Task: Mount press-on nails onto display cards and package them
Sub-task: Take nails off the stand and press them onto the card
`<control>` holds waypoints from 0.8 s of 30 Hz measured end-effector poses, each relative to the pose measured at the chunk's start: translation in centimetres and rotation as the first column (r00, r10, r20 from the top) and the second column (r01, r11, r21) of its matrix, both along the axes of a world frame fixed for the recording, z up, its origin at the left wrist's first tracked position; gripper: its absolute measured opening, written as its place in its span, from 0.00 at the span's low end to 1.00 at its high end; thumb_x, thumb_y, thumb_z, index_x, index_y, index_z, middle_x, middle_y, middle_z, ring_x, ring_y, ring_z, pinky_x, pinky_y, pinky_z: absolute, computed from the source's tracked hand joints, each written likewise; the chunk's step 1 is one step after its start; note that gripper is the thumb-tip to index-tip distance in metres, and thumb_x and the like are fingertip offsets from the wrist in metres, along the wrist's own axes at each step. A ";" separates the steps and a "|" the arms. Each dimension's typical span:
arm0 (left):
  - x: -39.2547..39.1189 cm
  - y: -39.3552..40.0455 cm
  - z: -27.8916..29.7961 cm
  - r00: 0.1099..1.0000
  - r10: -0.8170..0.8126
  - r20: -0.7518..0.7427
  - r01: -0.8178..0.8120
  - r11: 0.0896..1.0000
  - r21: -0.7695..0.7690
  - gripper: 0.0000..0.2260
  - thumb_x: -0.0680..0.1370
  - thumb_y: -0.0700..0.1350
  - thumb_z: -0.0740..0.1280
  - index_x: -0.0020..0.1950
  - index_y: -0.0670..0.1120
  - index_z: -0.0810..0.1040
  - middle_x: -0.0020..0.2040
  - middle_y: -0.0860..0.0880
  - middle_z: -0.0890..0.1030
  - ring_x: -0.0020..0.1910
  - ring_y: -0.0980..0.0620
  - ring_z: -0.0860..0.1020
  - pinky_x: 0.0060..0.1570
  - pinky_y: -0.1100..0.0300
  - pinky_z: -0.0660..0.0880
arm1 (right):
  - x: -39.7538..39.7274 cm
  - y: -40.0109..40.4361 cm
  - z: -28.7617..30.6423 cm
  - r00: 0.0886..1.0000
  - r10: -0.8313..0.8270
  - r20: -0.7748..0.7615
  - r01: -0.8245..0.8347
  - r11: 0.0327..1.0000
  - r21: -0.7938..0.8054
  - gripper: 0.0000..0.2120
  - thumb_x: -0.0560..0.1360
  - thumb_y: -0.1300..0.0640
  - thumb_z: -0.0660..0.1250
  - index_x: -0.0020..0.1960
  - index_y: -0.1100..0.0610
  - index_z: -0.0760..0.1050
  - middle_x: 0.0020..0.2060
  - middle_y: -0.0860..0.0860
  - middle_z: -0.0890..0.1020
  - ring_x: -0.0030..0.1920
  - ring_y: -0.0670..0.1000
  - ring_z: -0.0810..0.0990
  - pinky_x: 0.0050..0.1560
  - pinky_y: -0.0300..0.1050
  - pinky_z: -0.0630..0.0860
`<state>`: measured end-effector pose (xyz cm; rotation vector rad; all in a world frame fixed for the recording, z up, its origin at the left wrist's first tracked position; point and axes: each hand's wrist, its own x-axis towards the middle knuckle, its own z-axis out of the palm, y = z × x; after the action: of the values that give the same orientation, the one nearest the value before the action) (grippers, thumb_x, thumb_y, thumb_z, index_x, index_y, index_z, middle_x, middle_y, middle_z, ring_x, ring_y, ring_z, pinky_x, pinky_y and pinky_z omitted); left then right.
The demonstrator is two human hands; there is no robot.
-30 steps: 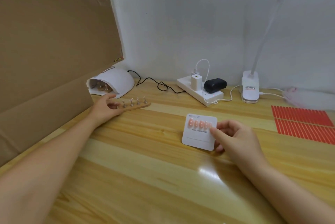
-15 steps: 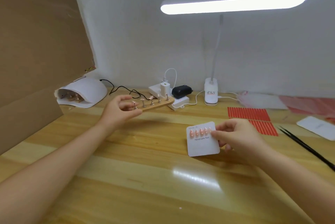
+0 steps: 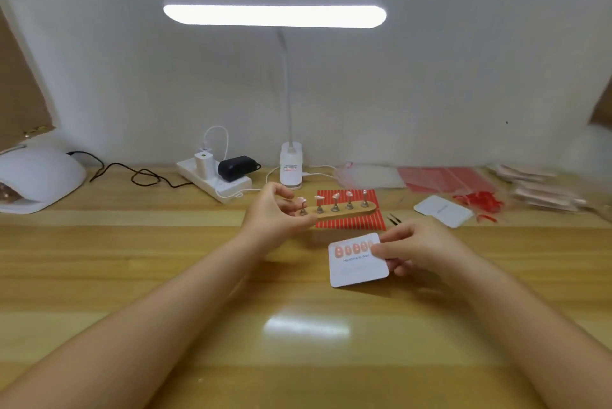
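Holding: left hand (image 3: 272,217) grip pinches one end of wooden strip with five nail stands (image 3: 344,208), raised over red sheet (image 3: 351,221) | right hand (image 3: 419,246) grip pinches white square card bearing pink nails (image 3: 357,261), just above wooden worktop (image 3: 165,259)

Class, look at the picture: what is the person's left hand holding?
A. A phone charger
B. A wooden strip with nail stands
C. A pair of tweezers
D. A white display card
B: the left hand grips one end of the wooden strip, whose small stands carry nails, while the card is in the right hand.
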<state>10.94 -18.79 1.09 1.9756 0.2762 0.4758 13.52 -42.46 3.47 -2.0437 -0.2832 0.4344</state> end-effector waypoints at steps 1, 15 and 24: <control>0.2 -0.4 -0.4 1.000 0.003 -0.005 -0.003 1.000 0.004 0.21 0.64 0.45 0.80 0.46 0.51 0.70 0.42 0.53 0.83 0.39 0.59 0.81 0.32 0.69 0.73 | 0.1 -0.2 0.0 1.000 0.002 0.013 -0.002 1.000 -0.004 0.05 0.70 0.63 0.75 0.41 0.55 0.81 0.31 0.51 0.85 0.31 0.45 0.83 0.30 0.35 0.76; -0.2 -0.2 -2.0 1.000 -0.017 -0.012 0.018 0.991 0.134 0.20 0.63 0.42 0.80 0.43 0.50 0.70 0.41 0.55 0.82 0.35 0.66 0.79 0.31 0.73 0.72 | 1.3 -0.1 -0.6 0.979 -0.021 0.202 0.048 0.991 -0.127 0.13 0.68 0.48 0.76 0.40 0.57 0.80 0.27 0.49 0.83 0.28 0.47 0.82 0.29 0.41 0.77; -0.2 -0.5 -2.2 0.998 -0.022 -0.065 0.041 0.951 0.308 0.21 0.65 0.50 0.79 0.48 0.55 0.69 0.42 0.60 0.79 0.42 0.65 0.76 0.36 0.71 0.68 | 2.9 1.7 -0.6 0.840 -0.108 0.531 0.272 0.932 -0.241 0.14 0.67 0.41 0.74 0.37 0.49 0.73 0.35 0.42 0.76 0.37 0.42 0.74 0.33 0.41 0.70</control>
<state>10.72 -19.30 -1.12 2.2998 0.2168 0.4603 16.42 -40.72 2.86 -2.4488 -0.3378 -0.2215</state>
